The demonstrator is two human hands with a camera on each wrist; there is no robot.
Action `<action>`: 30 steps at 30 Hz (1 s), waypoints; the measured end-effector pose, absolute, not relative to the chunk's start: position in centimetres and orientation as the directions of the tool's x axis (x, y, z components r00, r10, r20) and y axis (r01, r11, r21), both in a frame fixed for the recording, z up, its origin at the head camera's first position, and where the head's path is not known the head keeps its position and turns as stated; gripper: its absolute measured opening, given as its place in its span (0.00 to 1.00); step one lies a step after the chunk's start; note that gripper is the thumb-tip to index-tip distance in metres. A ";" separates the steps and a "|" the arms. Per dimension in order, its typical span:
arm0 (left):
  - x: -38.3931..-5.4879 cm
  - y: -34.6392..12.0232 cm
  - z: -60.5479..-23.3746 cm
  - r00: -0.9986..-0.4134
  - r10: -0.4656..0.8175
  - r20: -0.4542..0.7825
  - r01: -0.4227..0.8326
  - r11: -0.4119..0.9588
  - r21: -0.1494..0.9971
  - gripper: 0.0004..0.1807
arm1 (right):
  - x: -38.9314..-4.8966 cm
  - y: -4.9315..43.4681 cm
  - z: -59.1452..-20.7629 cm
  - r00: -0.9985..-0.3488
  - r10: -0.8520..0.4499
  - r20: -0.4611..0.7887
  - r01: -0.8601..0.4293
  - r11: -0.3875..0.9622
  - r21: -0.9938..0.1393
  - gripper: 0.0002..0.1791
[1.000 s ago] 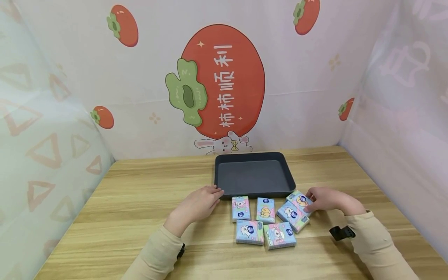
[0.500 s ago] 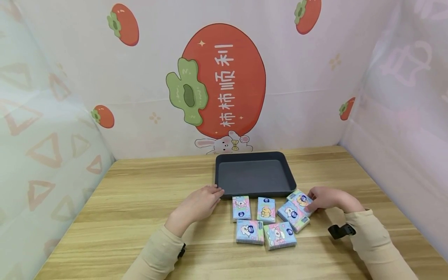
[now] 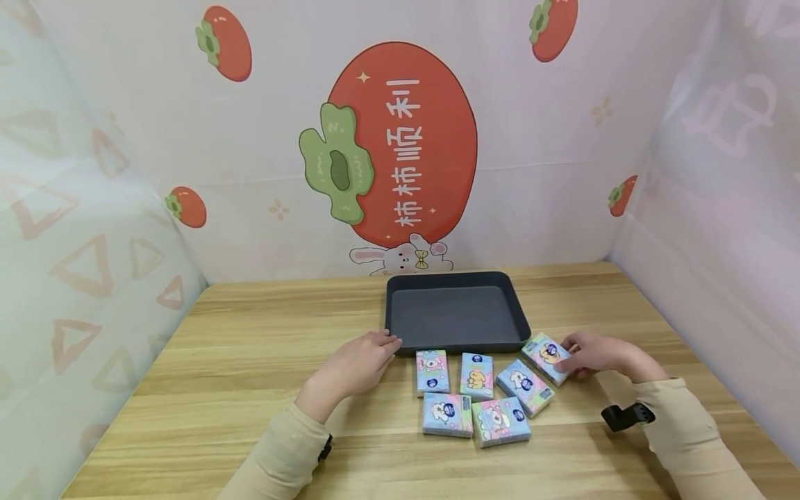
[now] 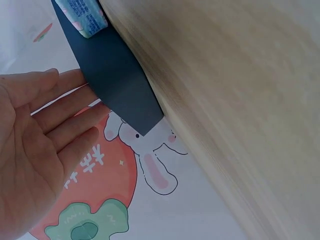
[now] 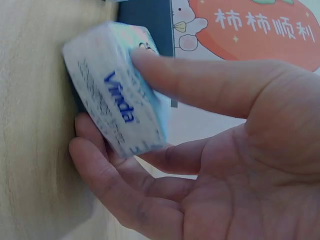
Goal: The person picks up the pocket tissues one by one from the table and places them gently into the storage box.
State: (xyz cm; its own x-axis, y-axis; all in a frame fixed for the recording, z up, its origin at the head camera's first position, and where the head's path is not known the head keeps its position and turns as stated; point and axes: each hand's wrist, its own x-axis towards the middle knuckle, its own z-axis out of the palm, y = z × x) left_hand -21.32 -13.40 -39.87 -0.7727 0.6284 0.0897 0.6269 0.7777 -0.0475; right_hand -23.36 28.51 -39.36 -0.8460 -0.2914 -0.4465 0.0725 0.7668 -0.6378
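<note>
My right hand [image 3: 603, 355] pinches a small tissue pack [image 3: 542, 355] between thumb and fingers, near the front right corner of a dark grey tray [image 3: 456, 316]. In the right wrist view, that pack's white end reads "Vinda" and the thumb lies on its printed top. My left hand [image 3: 356, 364] touches the tray's front left corner. Its fingers [image 4: 72, 110] look extended against the tray's outer wall in the left wrist view. Nearer me lie several more blue and pink tissue packs: two upright ones [image 3: 432, 372] [image 3: 477, 375], two sideways ones [image 3: 446, 414] [image 3: 502, 421], and a slanted one [image 3: 526, 386].
The wooden table [image 3: 262, 347] spreads out on both sides of the tray. A printed cloth [image 3: 262, 125] with persimmon drawings stands behind, and cloth walls rise at left and right. Black straps [image 3: 627, 416] sit at both wrists.
My right hand has shifted slightly right with its pack, which earlier overlapped the slanted pack and now shows apart from it. The left hand stays at the tray's corner.
</note>
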 end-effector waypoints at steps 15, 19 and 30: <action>-21.3 -13.4 -39.8 -0.772 0.629 0.092 0.627 0.778 -0.047 0.18 | -23.4 29.7 -38.4 -0.920 -0.178 -0.350 0.096 0.763 -0.639 0.35; -21.3 -13.5 -39.8 -0.769 0.632 0.099 0.631 0.775 -0.046 0.18 | -23.4 29.8 -38.0 -0.933 -0.145 -0.331 0.106 0.766 -0.634 0.35; -21.3 -13.6 -40.0 -0.758 0.642 0.116 0.642 0.766 -0.045 0.18 | -23.4 30.4 -36.1 -0.953 -0.090 -0.288 0.104 0.798 -0.593 0.44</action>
State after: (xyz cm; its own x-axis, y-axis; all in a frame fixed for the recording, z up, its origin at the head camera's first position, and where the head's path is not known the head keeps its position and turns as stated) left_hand -21.29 -13.58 -39.96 -0.7578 0.6420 0.1162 0.6416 0.7657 -0.0455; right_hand -23.35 30.42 -36.06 -0.9534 -0.0898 -0.2881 0.1041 0.7981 -0.5934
